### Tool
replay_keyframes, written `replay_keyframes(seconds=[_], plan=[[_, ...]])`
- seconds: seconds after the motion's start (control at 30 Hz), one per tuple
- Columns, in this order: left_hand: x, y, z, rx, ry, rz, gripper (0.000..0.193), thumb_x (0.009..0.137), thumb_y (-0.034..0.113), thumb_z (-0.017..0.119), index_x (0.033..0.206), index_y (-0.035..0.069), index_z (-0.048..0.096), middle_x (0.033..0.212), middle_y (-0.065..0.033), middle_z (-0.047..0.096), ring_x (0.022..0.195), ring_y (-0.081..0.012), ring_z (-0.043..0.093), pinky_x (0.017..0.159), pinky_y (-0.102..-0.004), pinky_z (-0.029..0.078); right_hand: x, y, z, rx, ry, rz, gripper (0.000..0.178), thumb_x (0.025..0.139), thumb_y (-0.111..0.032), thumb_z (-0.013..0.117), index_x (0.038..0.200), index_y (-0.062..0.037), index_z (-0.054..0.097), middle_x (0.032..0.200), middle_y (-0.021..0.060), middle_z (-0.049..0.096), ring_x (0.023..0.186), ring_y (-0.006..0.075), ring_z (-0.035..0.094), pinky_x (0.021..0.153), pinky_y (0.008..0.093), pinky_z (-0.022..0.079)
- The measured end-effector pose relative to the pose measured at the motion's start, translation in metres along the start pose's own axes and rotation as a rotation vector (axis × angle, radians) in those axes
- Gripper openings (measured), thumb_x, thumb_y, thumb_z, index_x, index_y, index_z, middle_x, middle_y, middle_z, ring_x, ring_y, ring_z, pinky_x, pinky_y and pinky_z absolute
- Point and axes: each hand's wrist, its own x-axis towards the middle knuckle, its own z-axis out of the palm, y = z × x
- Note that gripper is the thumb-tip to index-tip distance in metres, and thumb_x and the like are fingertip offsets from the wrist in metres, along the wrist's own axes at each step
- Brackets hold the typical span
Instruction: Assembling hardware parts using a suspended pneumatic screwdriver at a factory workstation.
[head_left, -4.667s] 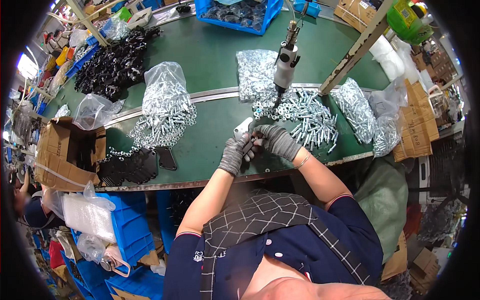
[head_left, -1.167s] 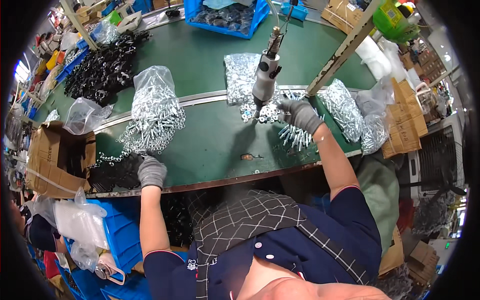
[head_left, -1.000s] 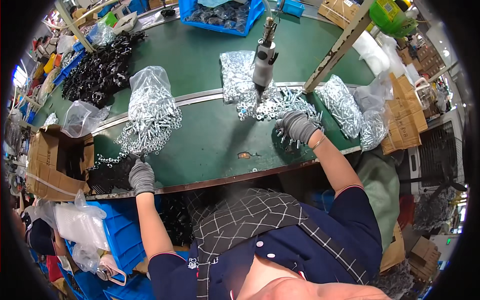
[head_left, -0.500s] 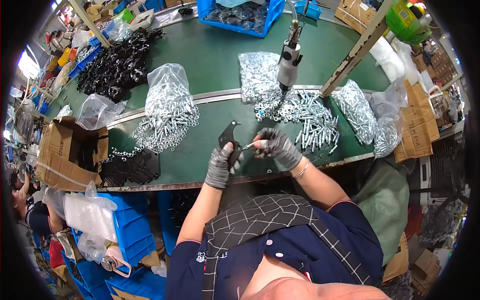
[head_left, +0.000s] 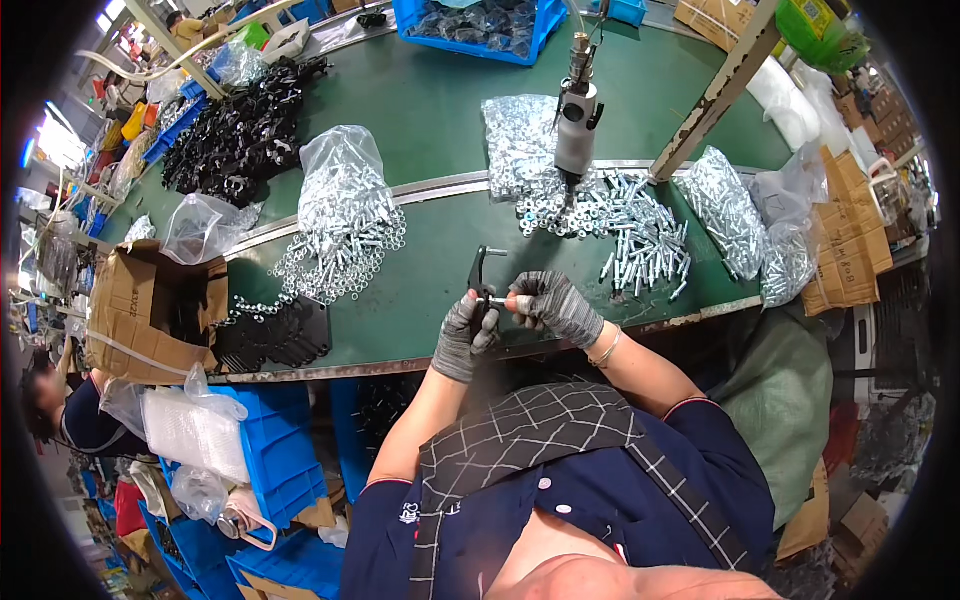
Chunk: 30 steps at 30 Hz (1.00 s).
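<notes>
My left hand (head_left: 466, 335), in a grey striped glove, is closed round a black metal bracket (head_left: 480, 275) held upright on edge. A silvery pin (head_left: 494, 252) sticks out to the right from the bracket's top. With its fingers pinched, my right hand (head_left: 556, 308) holds a short silvery pin (head_left: 504, 301) against the bracket's lower part. Whether its tip sits inside a hole is hidden by my fingers. Beyond my hands hangs a grey pneumatic screwdriver (head_left: 576, 135), its tip over a heap of nuts (head_left: 556, 216). A pile of loose pins (head_left: 645, 245) lies right of it.
Nuts and pins spill from a clear bag (head_left: 345, 190) at the left. Flat black plates (head_left: 285, 335) lie beside an open cardboard box (head_left: 150, 310). A slanted metal post (head_left: 715, 95) rises at the right. A blue bin (head_left: 545, 40) and black parts (head_left: 235, 140) are on the far surface.
My left hand has turned the bracket more upright. My right hand has brought the pin against the bracket's side. The whole view has shifted slightly.
</notes>
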Motion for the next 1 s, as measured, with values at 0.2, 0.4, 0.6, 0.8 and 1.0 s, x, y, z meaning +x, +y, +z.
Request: replay_keyframes(seconds=[0.2, 0.4, 0.6, 0.8, 1.0], plan=[[0.005, -0.003, 0.014, -0.158, -0.018, -0.011, 0.034, 0.089, 0.035, 0.052, 0.104, 0.004, 0.053, 0.065, -0.0059, 0.058, 0.035, -0.01, 0.041, 0.032, -0.0206, 0.03, 0.006, 0.005, 0.002, -0.016, 0.081, -0.006, 0.016, 0.082, -0.021, 0.063, 0.082, -0.0051, 0.06, 0.065, -0.0001, 0.058, 0.054, 0.0053, 0.052, 0.048, 0.0194, 0.041], [0.011, 0.013, 0.032, 0.394, 0.275, 0.047, 0.029, 0.09, 0.029, 0.05, 0.09, 0.001, 0.058, 0.07, -0.0078, 0.063, 0.036, -0.0092, 0.044, 0.031, -0.019, 0.029, 0.027, 0.029, -0.057, -0.787, 0.341, -0.348, 0.017, 0.08, -0.022, 0.062, 0.089, -0.0069, 0.062, 0.076, 0.01, 0.062, 0.071, 0.0234, 0.06, 0.063, 0.0349, 0.047], [0.039, 0.008, 0.038, 0.644, 0.377, 0.007, 0.029, 0.09, 0.027, 0.05, 0.086, 0.0, 0.059, 0.07, -0.0104, 0.065, 0.036, -0.0086, 0.044, 0.03, -0.0194, 0.029, 0.057, 0.017, -0.101, -1.527, 0.555, -0.301, 0.021, 0.078, -0.026, 0.062, 0.09, -0.0092, 0.063, 0.083, 0.012, 0.06, 0.079, 0.0302, 0.058, 0.067, 0.0408, 0.046], [0.041, 0.005, 0.035, 0.658, 0.369, -0.063, 0.029, 0.09, 0.027, 0.05, 0.08, 0.001, 0.059, 0.066, -0.0108, 0.063, 0.035, -0.0089, 0.043, 0.03, -0.0199, 0.029, 0.059, 0.012, -0.094, -1.441, 0.466, -0.354, 0.018, 0.078, -0.022, 0.062, 0.089, -0.0069, 0.063, 0.083, 0.0109, 0.061, 0.078, 0.0277, 0.06, 0.068, 0.0394, 0.047], [0.044, 0.008, 0.022, 0.758, 0.392, -0.107, 0.028, 0.087, 0.031, 0.054, 0.082, 0.003, 0.059, 0.056, -0.0065, 0.059, 0.035, -0.0117, 0.046, 0.031, -0.0219, 0.031, 0.042, 0.02, -0.052, -0.374, 0.057, -0.219, 0.021, 0.077, -0.015, 0.067, 0.094, -0.0043, 0.064, 0.087, 0.0086, 0.065, 0.08, 0.0167, 0.062, 0.073, 0.0283, 0.048]])
